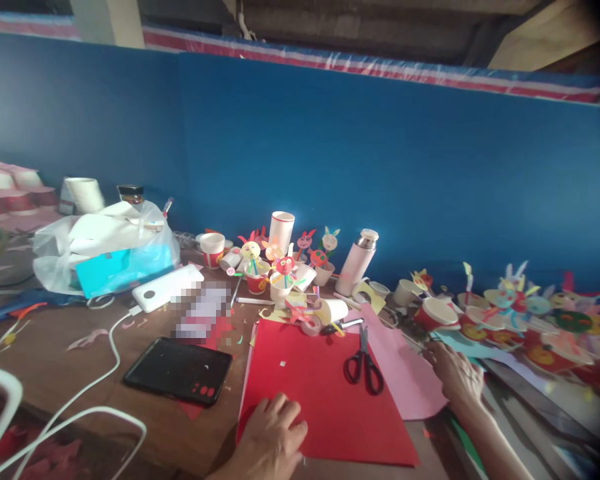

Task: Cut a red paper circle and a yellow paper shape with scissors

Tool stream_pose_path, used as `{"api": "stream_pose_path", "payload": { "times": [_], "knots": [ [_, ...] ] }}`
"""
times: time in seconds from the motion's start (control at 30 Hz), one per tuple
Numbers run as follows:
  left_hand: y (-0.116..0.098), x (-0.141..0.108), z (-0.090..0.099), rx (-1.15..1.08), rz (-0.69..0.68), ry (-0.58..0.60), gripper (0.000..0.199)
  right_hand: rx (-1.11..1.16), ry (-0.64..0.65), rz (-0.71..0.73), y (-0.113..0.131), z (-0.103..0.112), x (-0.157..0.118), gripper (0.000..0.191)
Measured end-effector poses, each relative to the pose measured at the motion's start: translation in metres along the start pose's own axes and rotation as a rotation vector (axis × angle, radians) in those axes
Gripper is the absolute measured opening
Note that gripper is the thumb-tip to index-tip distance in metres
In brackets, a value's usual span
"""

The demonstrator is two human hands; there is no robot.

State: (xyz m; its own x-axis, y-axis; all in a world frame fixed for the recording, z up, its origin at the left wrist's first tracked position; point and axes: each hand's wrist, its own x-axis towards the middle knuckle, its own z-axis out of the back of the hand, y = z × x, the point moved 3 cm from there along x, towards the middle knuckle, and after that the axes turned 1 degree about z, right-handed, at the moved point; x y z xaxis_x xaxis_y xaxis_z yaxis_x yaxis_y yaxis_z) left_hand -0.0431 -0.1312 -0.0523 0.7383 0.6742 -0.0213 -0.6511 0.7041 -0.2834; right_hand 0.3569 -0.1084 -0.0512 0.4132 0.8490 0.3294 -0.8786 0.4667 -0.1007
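Note:
My left hand [275, 433] rests on the lower left part of a red paper sheet [325, 413], its fingers apart and slightly bent. Nothing shows in its grasp. Over to the right, my right hand [456, 373] reaches past the edge of a pink paper sheet [410, 380], beside a light blue paper [467, 345]. Its fingers are stretched forward and a little blurred; I see nothing held in them. Black-handled scissors [364, 367] lie on the red sheet, blades pointing away. A marker [347, 325] and a tape roll [311, 325] lie at the sheet's far edge.
Paper cups with animal-face cutouts [281, 288] stand behind the sheets, and more decorated cups [485, 323] crowd the right. A pink thermos [357, 262] stands near the blue partition [380, 153]. Leftward are a black phone [179, 370], a cabled white power bank [167, 288] and a plastic bag [55, 257].

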Motion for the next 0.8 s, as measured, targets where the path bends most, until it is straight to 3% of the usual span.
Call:
{"api": "stream_pose_path", "payload": {
  "times": [0.2, 0.3, 0.37, 0.47, 0.53, 0.63, 0.8],
  "knots": [
    [0.008, 0.001, -0.013, 0.021, -0.036, -0.019, 0.023, 0.087, -0.145, 0.022, -0.004, 0.026, 0.003, 0.029],
    [0.014, 0.003, -0.026, 0.023, -0.081, -0.021, 0.026, 0.178, -0.224, 0.151, 0.023, 0.044, -0.001, 0.027],
    [0.018, 0.004, -0.035, 0.021, -0.106, -0.063, 0.028, 0.260, -0.246, 0.341, 0.058, 0.050, -0.012, 0.028],
    [0.023, 0.003, -0.047, 0.034, -0.120, -0.158, 0.024, 0.354, -0.195, 0.662, 0.113, 0.045, -0.040, 0.024],
    [0.026, 0.004, -0.055, 0.054, -0.137, -0.200, 0.019, 0.384, -0.163, 0.787, 0.137, 0.037, -0.059, 0.020],
    [0.031, 0.005, -0.066, 0.096, -0.182, -0.261, 0.012, 0.404, -0.125, 0.841, 0.146, 0.024, -0.075, 0.019],
    [0.038, 0.005, -0.071, 0.115, -0.256, -0.366, 0.011, 0.408, -0.050, 0.816, 0.139, 0.019, -0.077, 0.018]
  ]
}}
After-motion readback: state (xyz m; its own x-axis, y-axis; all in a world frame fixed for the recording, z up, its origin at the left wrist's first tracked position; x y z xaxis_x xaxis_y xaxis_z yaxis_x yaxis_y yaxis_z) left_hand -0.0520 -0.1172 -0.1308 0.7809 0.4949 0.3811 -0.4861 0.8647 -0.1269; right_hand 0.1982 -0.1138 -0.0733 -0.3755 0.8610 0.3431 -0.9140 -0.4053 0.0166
